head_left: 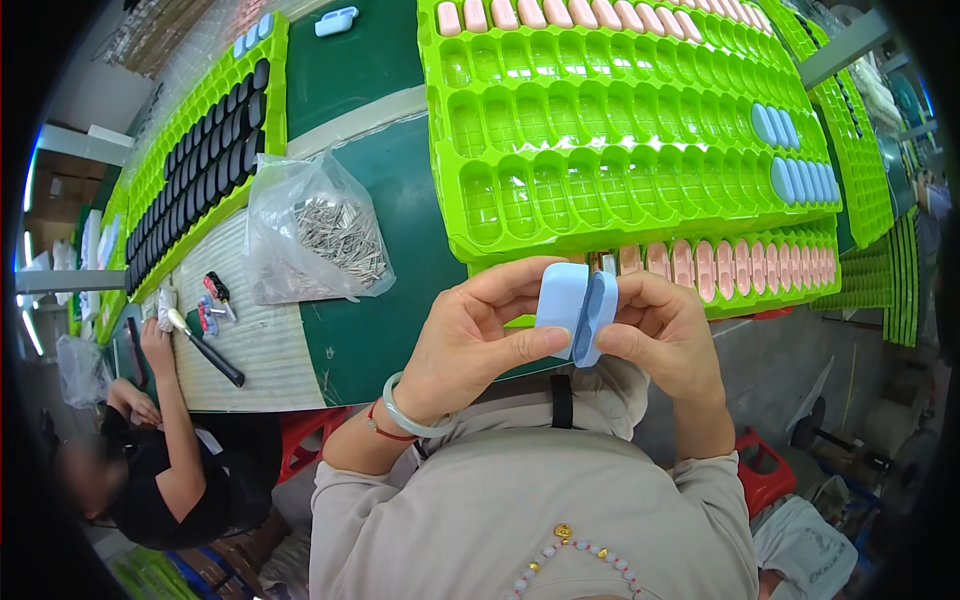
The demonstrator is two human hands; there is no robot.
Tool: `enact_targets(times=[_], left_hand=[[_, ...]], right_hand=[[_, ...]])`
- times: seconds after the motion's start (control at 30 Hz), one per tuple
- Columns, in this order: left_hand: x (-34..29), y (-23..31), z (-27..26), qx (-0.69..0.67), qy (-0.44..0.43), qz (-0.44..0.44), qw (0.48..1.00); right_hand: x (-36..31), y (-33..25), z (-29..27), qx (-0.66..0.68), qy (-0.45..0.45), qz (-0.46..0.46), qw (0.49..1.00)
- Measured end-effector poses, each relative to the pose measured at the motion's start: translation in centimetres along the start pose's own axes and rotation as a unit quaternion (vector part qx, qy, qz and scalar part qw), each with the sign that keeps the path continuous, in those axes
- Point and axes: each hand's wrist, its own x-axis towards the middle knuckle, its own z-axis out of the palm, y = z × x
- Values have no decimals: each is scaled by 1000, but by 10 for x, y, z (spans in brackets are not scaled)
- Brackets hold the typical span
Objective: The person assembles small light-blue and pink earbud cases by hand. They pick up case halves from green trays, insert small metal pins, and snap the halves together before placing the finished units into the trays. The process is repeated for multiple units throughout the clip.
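Note:
Just in front of my body, a small light blue plastic case stands partly unfolded, with a dark gap between its two halves. My left hand pinches one half, its thumb on the face. On the other half, the thumb and fingers of my right hand are closed. A small metallic piece shows at the case's top by my right fingers; I cannot tell what it is. Beyond my hands lies a bright green moulded tray with pink shells along its far row and light blue shells at its right.
Under it, another green tray holds pink open shells. A clear bag of metal pins sits on the green table. Leftward are a dark-handled tool, a tray of black pieces and a co-worker's arm.

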Motion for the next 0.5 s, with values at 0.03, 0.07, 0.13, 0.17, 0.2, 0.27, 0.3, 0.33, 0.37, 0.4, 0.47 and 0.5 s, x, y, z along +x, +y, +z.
enact_targets(times=[0.03,0.07,0.13,0.17,0.2,0.27,0.3,0.33,0.37,0.4,0.47,0.5], left_hand=[[0,-1,1,5,-4,5,1000],[1,-2,2,10,-8,10,1000],[0,2,4,11,3,2,1000],[0,3,5,12,8,-2,1000],[0,3,5,7,15,-7,1000],[0,3,5,-3,28,-16,999],[0,3,5,7,29,-15,999],[-1,3,5,17,30,-15,999],[-1,3,6,27,32,-14,999],[-3,3,6,42,27,-6,999],[-4,1,5,71,18,10,997],[-4,0,5,85,17,12,996]], right_hand=[[0,0,1,-20,9,5,1000],[0,0,1,-41,18,10,999],[0,1,0,-91,27,4,995],[0,1,0,-116,31,1,993],[0,1,1,-142,35,-15,989],[0,0,3,-193,42,-46,979],[0,0,3,-222,43,-66,972],[0,0,3,-251,44,-87,963],[-1,0,3,-279,45,-107,953],[-1,0,3,-294,41,-121,947],[-2,0,2,-323,32,-149,934],[-2,-1,2,-330,27,-147,932]])
